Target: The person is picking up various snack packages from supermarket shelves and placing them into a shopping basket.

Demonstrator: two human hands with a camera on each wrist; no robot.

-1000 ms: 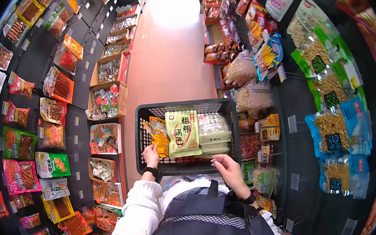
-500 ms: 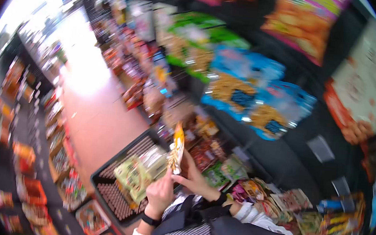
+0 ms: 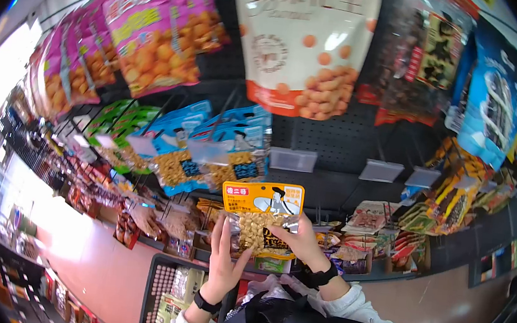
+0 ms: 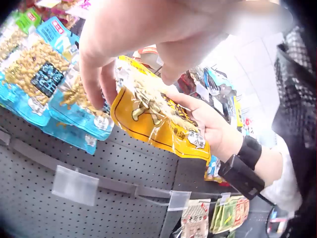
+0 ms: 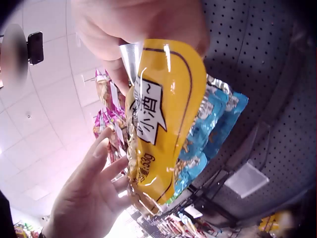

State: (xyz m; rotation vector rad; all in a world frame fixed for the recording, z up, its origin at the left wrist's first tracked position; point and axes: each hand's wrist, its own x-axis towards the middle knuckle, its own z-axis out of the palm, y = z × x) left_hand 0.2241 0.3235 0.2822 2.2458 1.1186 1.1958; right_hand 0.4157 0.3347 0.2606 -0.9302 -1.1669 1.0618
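Observation:
An orange-yellow snack pack [image 3: 260, 215] with a clear window onto pale nuts is held up in the head view. My right hand [image 3: 307, 242] grips its right side, thumb across the front. My left hand [image 3: 222, 265] is at the left edge, fingers extended and fairly straight, thumb near the lower front. In the left wrist view the pack [image 4: 143, 119] is tilted, with the left fingers beside one edge and the right hand [image 4: 213, 124] holding the far end. The right wrist view shows the pack's yellow back [image 5: 173, 114] and my left hand [image 5: 84, 198] with spread fingers beside it.
A black basket [image 3: 160, 277] with several packs stands below, left of my body. Ahead, blue nut packs [image 3: 175, 172], purple snack bags [image 3: 151, 43] and a large white peanut bag [image 3: 302, 46] hang on the dark shelf wall. More goods fill the lower shelf.
The view has swung right from the aisle and basket to face the shelf. A yellow pack has come out of the basket; it now faces me, with my right thumb across its front.

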